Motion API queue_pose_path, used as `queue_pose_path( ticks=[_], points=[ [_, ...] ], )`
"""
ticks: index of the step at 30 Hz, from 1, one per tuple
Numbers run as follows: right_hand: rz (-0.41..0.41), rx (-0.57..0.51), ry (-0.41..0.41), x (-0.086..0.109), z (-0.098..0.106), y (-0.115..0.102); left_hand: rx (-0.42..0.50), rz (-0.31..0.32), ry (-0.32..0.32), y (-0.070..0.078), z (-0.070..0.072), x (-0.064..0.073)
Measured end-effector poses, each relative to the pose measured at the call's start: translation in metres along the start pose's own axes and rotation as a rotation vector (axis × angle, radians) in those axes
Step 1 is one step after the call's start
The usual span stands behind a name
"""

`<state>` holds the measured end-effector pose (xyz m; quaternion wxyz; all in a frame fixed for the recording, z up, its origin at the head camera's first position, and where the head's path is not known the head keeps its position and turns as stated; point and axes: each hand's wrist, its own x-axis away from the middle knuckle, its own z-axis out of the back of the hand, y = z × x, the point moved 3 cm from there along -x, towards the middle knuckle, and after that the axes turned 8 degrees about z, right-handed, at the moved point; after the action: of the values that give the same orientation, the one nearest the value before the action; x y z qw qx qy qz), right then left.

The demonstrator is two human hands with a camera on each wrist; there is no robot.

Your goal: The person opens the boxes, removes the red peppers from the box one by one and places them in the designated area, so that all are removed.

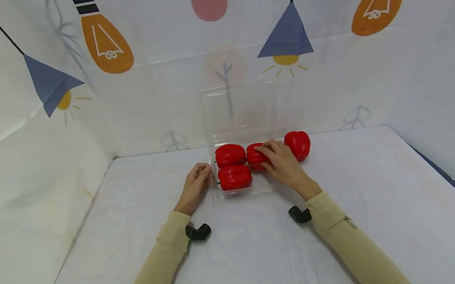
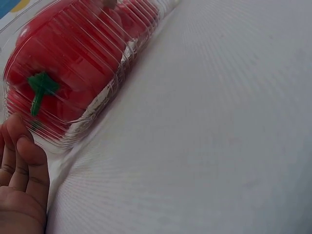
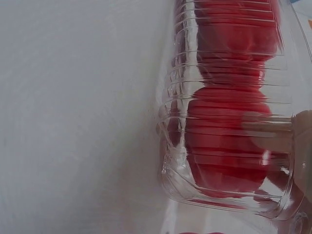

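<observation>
Holding cream sleeves [image 1: 160,255] out over the white counter [image 1: 258,257] from 7 and 5 o'clock, reading the dial from the centre of a clear container [image 1: 263,183]. Wearing a black device [image 1: 198,233] at each cuff. Pinching the container's rim near 8 o'clock with the left hand [image 1: 194,185], bringing thumb and bent fingertips together there. Gripping a red pepper [image 1: 253,158] inside the container, between 1 and 2 o'clock, with the right hand [image 1: 285,166], curling thumb and fingers around it from 3 o'clock. Looking down inside at the nearest pepper [image 1: 235,177], lying on its side at 8 o'clock and pointing a green stem [image 1: 218,183] towards 9. Seeing the far-left pepper [image 1: 230,155] lying just behind, at 11 o'clock, close against it. Looking farther out to the fourth pepper [image 1: 299,145], sitting on the counter outside the container at 2 o'clock, just past the right hand. Facing an open transparent lid [image 1: 245,119], standing up at 12 o'clock behind the container. Facing, beyond that, a printed white backdrop [image 1: 162,102] showing blue lamps [image 1: 287,32] at 10 and 1 o'clock and orange bulbs [image 1: 108,44] higher up.
</observation>
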<state>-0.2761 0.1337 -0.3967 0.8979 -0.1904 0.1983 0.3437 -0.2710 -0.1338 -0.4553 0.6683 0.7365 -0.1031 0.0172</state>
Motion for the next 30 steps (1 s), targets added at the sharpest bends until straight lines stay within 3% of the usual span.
queue_pose_path(
  ticks=[14, 30],
  points=[
    [0.073, 0.031, 0.040, -0.0009, 0.0013, -0.0015, -0.002, -0.017, -0.004, 0.0009, 0.0009, 0.0002],
    [0.089, 0.021, 0.062, -0.0001, 0.0035, -0.0025, -0.008, -0.019, 0.000, -0.0004, 0.0012, -0.0005]
  ],
)
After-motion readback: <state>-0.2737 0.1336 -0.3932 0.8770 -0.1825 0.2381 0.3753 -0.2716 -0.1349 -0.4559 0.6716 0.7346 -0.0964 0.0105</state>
